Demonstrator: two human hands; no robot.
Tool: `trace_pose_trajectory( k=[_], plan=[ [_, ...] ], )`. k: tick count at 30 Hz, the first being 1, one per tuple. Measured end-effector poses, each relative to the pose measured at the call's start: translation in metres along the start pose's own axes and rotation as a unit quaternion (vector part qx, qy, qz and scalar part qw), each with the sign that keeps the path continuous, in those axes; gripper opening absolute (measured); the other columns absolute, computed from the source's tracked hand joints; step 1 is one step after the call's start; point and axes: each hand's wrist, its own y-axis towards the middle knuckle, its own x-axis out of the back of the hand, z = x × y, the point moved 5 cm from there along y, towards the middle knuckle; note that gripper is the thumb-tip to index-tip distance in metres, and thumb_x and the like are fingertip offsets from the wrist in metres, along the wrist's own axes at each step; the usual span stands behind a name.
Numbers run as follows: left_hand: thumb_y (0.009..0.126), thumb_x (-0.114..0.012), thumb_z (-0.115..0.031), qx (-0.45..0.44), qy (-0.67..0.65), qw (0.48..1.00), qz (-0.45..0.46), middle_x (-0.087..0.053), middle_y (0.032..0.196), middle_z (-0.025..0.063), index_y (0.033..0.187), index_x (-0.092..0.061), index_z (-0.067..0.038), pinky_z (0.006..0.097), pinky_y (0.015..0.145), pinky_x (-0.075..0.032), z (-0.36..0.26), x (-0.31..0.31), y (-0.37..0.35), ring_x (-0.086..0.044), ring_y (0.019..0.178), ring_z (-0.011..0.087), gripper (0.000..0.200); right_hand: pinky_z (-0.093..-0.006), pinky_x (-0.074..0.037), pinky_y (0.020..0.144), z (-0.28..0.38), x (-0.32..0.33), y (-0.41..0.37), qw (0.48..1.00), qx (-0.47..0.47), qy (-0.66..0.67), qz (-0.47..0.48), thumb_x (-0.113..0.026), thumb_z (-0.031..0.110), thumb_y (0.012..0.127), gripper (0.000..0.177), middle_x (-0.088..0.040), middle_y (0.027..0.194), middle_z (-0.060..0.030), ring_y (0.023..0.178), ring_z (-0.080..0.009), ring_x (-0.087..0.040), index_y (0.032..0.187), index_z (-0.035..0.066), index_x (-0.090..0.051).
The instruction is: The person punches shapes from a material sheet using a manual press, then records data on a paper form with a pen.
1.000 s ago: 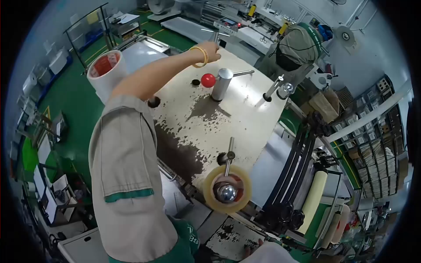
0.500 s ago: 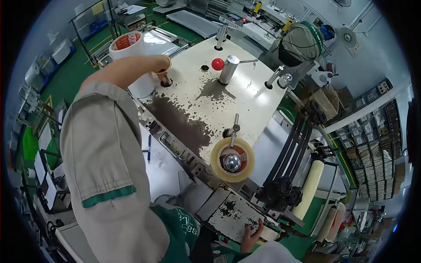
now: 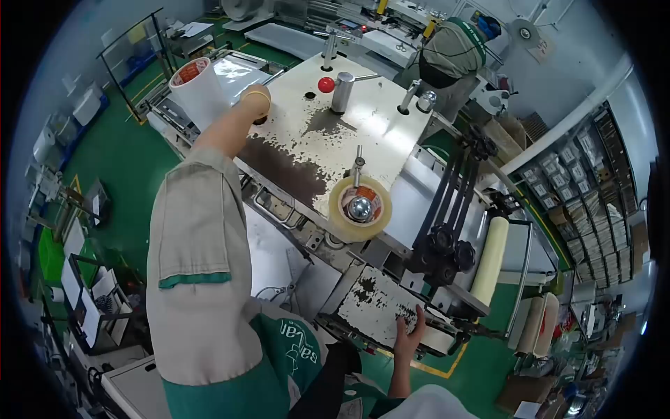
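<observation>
My left arm reaches across to the far left of the worn cream machine panel [image 3: 377, 133]. My left hand [image 3: 255, 105], with a tan band around it, is bent down beside a dark hole in the panel, close to a white roll [image 3: 204, 98]. Its fingers are hidden, so what they touch does not show. Near my body, my right hand [image 3: 408, 334] rests with thumb and fingers apart at the edge of a scuffed white metal box [image 3: 366, 307]. Between the hands, a roll of clear tape [image 3: 342, 227] sits around a post with a shiny metal ball end [image 3: 359, 209].
A red ball knob [image 3: 326, 85] and a metal post [image 3: 342, 94] stand up from the panel. Black rollers [image 3: 447, 202] and a pale yellow roll [image 3: 490, 258] lie to the right. Another person [image 3: 453, 56] bends over a machine at the back.
The view has shifted, and my left arm looks straighter. The fingers of my left hand, visible at the hole before, are now hidden. My right hand stays at the white box.
</observation>
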Motion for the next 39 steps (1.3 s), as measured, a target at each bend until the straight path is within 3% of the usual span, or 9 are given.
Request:
trace_pose_trajectory(
  k=[3, 6, 7, 9, 16, 21, 24, 33, 39],
  plan=[
    [0.077, -0.063, -0.018, -0.021, -0.07, 0.997, -0.036, -0.064, 0.096, 0.0159, 0.117, -0.053, -0.002, 0.0377, 0.076, -0.05, -0.035, 0.029, 0.001, -0.062, 0.093, 0.0278, 0.045, -0.0361, -0.032, 0.098, 0.005, 0.001, -0.001, 1.0, -0.005, 0.004, 0.003, -0.067, 0.012, 0.078, 0.052, -0.045, 0.124, -0.0129, 0.116, -0.0264, -0.042, 0.125, 0.005, -0.046],
    [0.072, -0.069, -0.023, -0.377, 0.088, 0.922, -0.002, -0.059, 0.104, 0.0138, 0.127, -0.039, -0.003, 0.0376, 0.087, -0.045, -0.133, 0.088, -0.09, -0.055, 0.103, 0.0297, 0.065, -0.0354, -0.033, 0.097, 0.007, 0.001, 0.0, 1.0, 0.015, -0.001, -0.002, -0.067, 0.012, 0.077, 0.052, -0.046, 0.122, -0.014, 0.115, -0.0262, -0.044, 0.125, 0.005, -0.047],
    [0.069, -0.071, -0.031, -0.586, 0.033, 0.78, -0.216, -0.054, 0.112, 0.0134, 0.124, -0.039, -0.002, 0.0379, 0.092, -0.04, -0.147, 0.082, -0.125, -0.051, 0.107, 0.0281, 0.07, -0.0353, -0.034, 0.097, 0.008, 0.001, -0.001, 1.0, 0.015, 0.003, -0.001, -0.068, 0.012, 0.077, 0.052, -0.046, 0.122, -0.0141, 0.114, -0.0262, -0.044, 0.125, 0.005, -0.047],
    [0.073, -0.068, -0.037, -0.695, 0.006, 0.697, -0.177, -0.055, 0.108, 0.0167, 0.12, -0.043, -0.009, 0.0381, 0.085, -0.044, -0.182, 0.071, -0.151, -0.054, 0.102, 0.028, 0.061, -0.0344, -0.034, 0.096, 0.011, 0.001, -0.001, 1.0, 0.005, 0.012, -0.004, -0.068, 0.011, 0.076, 0.052, -0.047, 0.121, -0.014, 0.113, -0.0249, -0.045, 0.124, 0.006, -0.048],
    [0.091, -0.042, -0.029, -0.364, -0.312, 0.869, 0.123, -0.059, 0.061, 0.0202, 0.106, -0.039, 0.003, 0.0399, 0.047, -0.05, -0.202, 0.062, -0.151, -0.06, 0.05, 0.0312, 0.035, -0.0352, -0.032, 0.099, -0.003, 0.001, -0.001, 1.0, 0.024, -0.004, -0.008, -0.067, 0.012, 0.077, 0.052, -0.047, 0.122, -0.0131, 0.115, -0.0256, -0.044, 0.125, 0.006, -0.048],
    [0.088, -0.046, -0.033, -0.119, -0.559, 0.76, 0.309, -0.06, 0.064, 0.0217, 0.123, -0.035, -0.001, 0.036, 0.038, -0.049, -0.166, 0.072, -0.148, -0.059, 0.042, 0.025, 0.049, -0.0358, -0.03, 0.101, 0.002, -0.001, -0.003, 1.0, 0.006, 0.016, -0.003, -0.065, 0.011, 0.079, 0.053, -0.045, 0.127, -0.0136, 0.119, -0.0257, -0.041, 0.127, 0.006, -0.045],
    [0.084, -0.055, -0.031, -0.344, -0.291, 0.888, -0.088, -0.065, 0.08, 0.0178, 0.116, -0.05, -0.004, 0.0377, 0.065, -0.052, -0.154, 0.094, -0.106, -0.064, 0.072, 0.0319, 0.042, -0.0341, -0.03, 0.101, 0.007, -0.002, -0.006, 1.0, -0.001, -0.004, 0.003, -0.063, 0.011, 0.081, 0.053, -0.043, 0.13, -0.0123, 0.12, -0.0234, -0.04, 0.129, 0.005, -0.043],
    [0.085, -0.052, -0.039, -0.36, -0.225, 0.897, 0.119, -0.06, 0.071, 0.02, 0.077, -0.061, -0.004, 0.0439, 0.069, -0.048, -0.087, 0.047, -0.226, -0.059, 0.07, 0.0381, 0.037, -0.0341, -0.029, 0.102, -0.005, 0.0, 0.0, 0.999, -0.026, 0.022, 0.01, -0.064, 0.009, 0.078, 0.054, -0.042, 0.131, -0.0126, 0.121, -0.0248, -0.039, 0.128, 0.004, -0.044],
    [0.07, -0.066, -0.046, -0.374, -0.066, 0.924, -0.047, -0.047, 0.111, 0.0179, 0.111, -0.048, 0.0, 0.0438, 0.101, -0.029, -0.082, -0.141, -0.283, -0.043, 0.111, 0.0341, 0.064, -0.0346, -0.022, 0.105, 0.017, -0.006, -0.005, 0.999, -0.025, 0.013, 0.015, -0.058, 0.012, 0.083, 0.051, -0.04, 0.135, -0.0118, 0.127, -0.0238, -0.033, 0.13, 0.003, -0.041]
  ],
)
